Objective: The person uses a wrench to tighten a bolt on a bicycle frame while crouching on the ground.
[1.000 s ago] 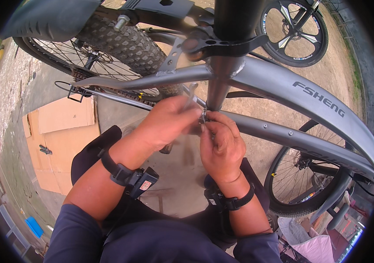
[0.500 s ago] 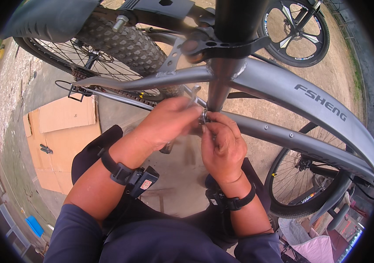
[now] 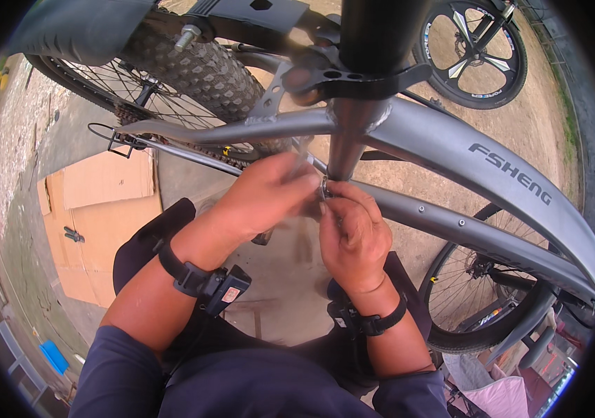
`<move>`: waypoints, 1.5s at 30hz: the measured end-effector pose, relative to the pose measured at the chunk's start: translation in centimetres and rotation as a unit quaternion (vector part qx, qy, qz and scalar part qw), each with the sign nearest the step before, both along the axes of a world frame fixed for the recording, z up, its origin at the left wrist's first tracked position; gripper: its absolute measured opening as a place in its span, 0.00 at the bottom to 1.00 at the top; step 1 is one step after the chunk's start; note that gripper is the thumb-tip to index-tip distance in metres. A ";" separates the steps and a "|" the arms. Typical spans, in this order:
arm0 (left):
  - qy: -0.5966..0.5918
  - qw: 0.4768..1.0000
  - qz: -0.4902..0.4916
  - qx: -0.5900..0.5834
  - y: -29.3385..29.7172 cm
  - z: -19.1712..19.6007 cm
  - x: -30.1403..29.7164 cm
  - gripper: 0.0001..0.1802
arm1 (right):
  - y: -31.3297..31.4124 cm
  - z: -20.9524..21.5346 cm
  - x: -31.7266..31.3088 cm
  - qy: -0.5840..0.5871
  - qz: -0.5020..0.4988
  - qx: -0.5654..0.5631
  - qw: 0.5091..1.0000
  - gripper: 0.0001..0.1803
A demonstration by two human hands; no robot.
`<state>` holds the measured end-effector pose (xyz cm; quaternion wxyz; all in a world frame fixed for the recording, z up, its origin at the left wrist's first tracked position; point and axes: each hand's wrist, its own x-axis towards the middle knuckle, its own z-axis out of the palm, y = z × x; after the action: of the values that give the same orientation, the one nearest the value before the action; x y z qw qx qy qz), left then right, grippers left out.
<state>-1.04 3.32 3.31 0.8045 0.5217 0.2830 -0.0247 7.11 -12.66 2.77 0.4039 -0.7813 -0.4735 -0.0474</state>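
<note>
My left hand [image 3: 266,191], smeared by motion, is closed round a silver wrench [image 3: 303,145] whose end sticks up past the fingers. My right hand [image 3: 357,233] pinches a small metal part [image 3: 325,188] between thumb and fingers, just below the foot of the seat tube. Fingertips hide most of that part, so its kind cannot be made out. Both hands work close together at the grey bicycle frame [image 3: 451,216], beside its lower tube. Above them a black quick-release lever [image 3: 381,80] crosses the seat tube [image 3: 348,143].
A knobbly rear tire [image 3: 193,76] fills the upper left, with a black saddle [image 3: 74,31] over it. The front wheel [image 3: 437,299] is at lower right. Another bicycle's spoked wheel [image 3: 475,52] stands farther off. Flattened cardboard [image 3: 109,230] lies left, with a small dark item [image 3: 73,235] on it.
The left hand and the wrench have shifted slightly, with the wrench's end tipping a little to the left. My right hand keeps its pinch in nearly the same place.
</note>
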 end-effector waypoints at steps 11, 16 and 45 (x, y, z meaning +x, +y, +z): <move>0.082 0.993 -0.068 0.042 0.9 1.3 0.1 0.13 | 0.0 0.9 0.2 0.034 0.029 -0.018 0.999 0.14; 0.065 0.996 -0.059 0.027 1.0 1.0 -0.1 0.11 | 0.0 0.7 0.2 0.031 0.043 -0.025 0.998 0.14; 0.019 0.996 -0.047 0.078 1.0 0.3 -1.4 0.08 | 0.2 -0.3 -0.2 -0.006 0.051 0.011 0.999 0.12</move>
<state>-2.40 4.30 3.62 0.7540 0.5946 0.2746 -0.0499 6.90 -12.42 2.51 0.4112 -0.7515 -0.5146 -0.0368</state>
